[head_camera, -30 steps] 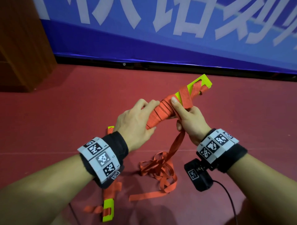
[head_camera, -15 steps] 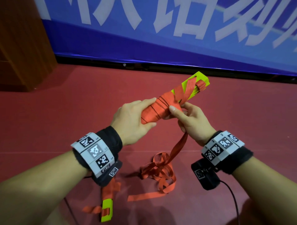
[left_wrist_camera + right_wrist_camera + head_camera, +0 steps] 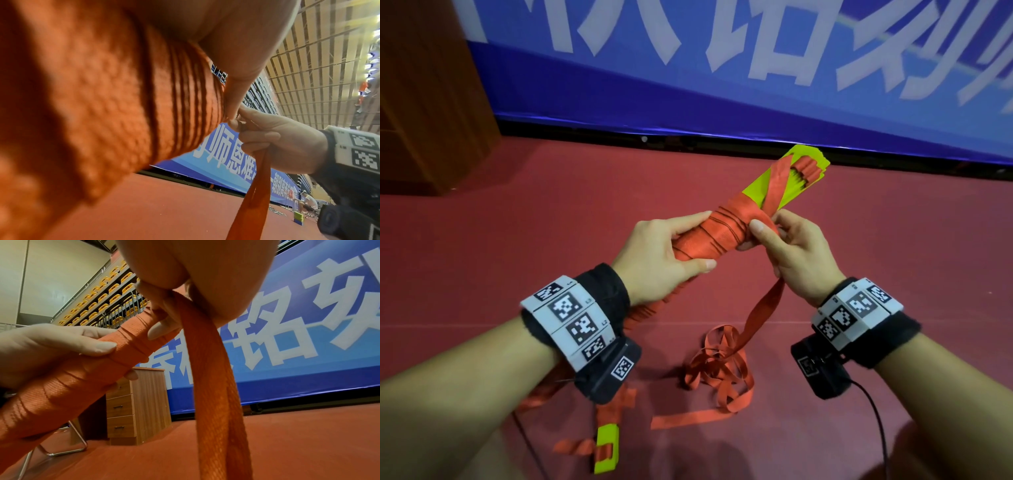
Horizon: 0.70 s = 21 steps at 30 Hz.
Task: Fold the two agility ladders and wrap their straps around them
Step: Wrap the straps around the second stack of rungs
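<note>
A folded agility ladder (image 3: 726, 226) of yellow-green rungs, bound with orange strap, is held slanting up to the right above the floor. My left hand (image 3: 671, 255) grips its wrapped middle (image 3: 86, 369), which fills the left wrist view (image 3: 102, 97). My right hand (image 3: 787, 246) pinches the orange strap (image 3: 760, 308) against the bundle just right of the left hand (image 3: 61, 345). The loose strap (image 3: 213, 386) hangs from the right hand (image 3: 277, 139) down to a tangled heap (image 3: 719, 370) on the floor. A second ladder's yellow-green rung (image 3: 606, 452) and orange strap lie under my left wrist.
The red floor (image 3: 517, 222) spreads all around. A blue banner wall (image 3: 722, 85) closes the far side. A wooden drawer cabinet (image 3: 139, 405) stands at the far left, with a metal frame leg (image 3: 80, 444) beside it. A black cable (image 3: 873, 411) trails from my right wrist.
The bundle has tilted and turned, its yellow end now higher. My right hand has shifted round the bundle with the strap; the left hand has kept its grip on the middle.
</note>
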Tool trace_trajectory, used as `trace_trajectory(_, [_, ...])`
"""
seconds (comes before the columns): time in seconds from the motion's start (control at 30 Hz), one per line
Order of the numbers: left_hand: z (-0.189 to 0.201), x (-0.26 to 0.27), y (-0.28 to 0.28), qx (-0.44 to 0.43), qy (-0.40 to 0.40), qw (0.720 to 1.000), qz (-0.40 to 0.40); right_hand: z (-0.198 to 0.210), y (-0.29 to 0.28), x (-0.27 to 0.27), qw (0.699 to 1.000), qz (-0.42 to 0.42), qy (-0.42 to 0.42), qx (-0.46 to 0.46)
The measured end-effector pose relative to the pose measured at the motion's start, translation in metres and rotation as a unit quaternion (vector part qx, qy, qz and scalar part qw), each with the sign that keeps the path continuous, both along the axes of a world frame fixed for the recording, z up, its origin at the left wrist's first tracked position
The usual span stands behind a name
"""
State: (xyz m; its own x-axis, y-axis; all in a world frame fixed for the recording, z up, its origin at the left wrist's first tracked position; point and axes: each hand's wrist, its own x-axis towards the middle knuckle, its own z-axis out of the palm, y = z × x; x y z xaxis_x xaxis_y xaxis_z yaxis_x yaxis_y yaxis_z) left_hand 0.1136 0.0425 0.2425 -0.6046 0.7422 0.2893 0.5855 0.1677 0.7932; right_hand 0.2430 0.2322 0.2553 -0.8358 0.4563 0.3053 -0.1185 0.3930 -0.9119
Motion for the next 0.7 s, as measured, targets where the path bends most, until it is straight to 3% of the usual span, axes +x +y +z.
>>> trace_trajectory(0.27, [0.000,-0.001,-0.001,0.016,-0.098,0.993,-0.056,-0.004,0.007,-0.001,0.999,0.018,-0.036,-0.012])
trace_trajectory(0.47, [0.002,-0.007,0.000,0.021,-0.183,0.977,-0.102,-0.001,0.002,-0.008,0.989,0.033,-0.022,-0.145])
trace_trajectory(0.7, [-0.003,-0.006,0.001,-0.027,-0.125,0.989,-0.079,-0.004,-0.008,-0.016,0.982,-0.018,-0.027,-0.185])
